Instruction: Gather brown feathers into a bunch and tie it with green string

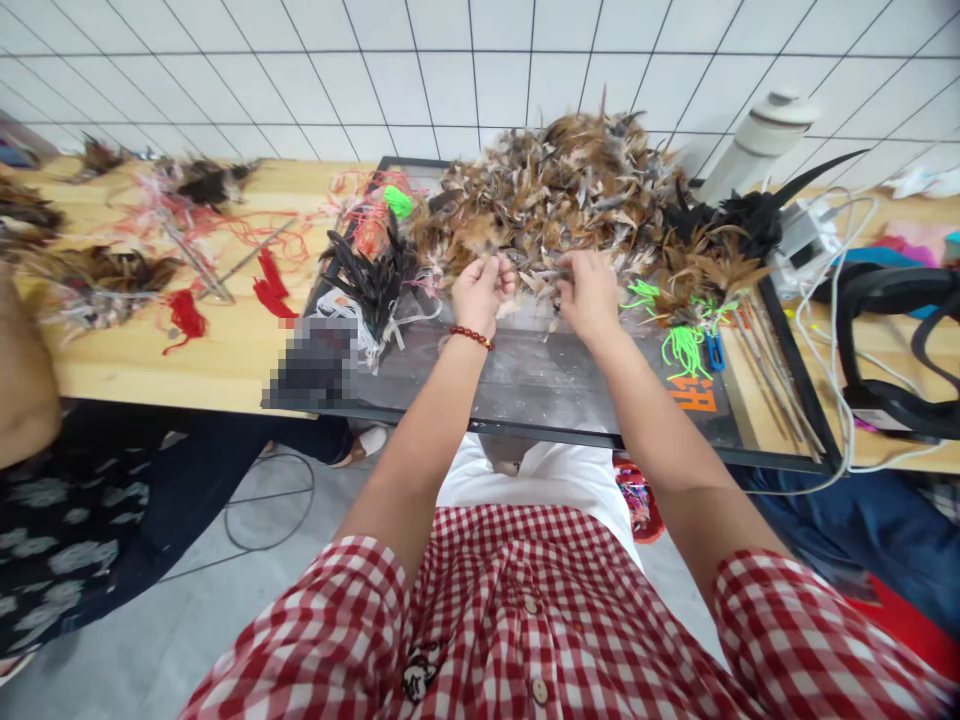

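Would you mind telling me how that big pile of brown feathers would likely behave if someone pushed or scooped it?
The pile of brown feathers looks loose and fluffy, so it would probably feel very light and scatter rather than slide as one mass. Single feathers look thin and likely bend easily; the left hand and right hand pinch at its edge.

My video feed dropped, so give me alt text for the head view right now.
Both hands reach into the near edge of a big pile of brown feathers on a dark work mat: the left hand and right hand each pinch feathers. Black feathers lie left, neon green cords right, on a wooden table.
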{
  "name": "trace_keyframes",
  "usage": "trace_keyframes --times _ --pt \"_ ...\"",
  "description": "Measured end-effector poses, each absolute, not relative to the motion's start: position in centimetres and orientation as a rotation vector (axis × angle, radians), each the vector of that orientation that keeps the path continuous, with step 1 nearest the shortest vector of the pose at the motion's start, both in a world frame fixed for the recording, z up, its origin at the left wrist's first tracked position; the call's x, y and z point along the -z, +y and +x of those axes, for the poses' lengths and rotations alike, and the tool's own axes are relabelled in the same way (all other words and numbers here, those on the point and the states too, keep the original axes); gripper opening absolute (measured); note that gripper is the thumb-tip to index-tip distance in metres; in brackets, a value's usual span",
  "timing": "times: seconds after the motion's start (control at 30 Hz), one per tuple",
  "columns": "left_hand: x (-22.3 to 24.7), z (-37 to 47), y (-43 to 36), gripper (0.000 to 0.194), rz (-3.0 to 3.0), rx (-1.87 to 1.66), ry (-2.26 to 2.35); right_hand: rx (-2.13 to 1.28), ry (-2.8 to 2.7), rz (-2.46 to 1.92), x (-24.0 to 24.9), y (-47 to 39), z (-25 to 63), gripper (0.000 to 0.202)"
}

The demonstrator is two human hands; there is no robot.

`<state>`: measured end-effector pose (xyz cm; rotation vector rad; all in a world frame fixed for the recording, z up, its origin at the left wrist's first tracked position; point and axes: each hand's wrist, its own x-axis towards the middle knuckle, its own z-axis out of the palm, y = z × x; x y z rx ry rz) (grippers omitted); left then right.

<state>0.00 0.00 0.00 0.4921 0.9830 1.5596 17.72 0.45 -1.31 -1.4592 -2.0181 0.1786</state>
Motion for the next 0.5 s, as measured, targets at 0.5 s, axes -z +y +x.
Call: trace_keyframes --times 0.5 --pt "-0.1 0.0 -0.5 0.012 0.540 -1.453 1.050 0.001 -2.425 -1.453 0.6 -1.6 15.5 0.032"
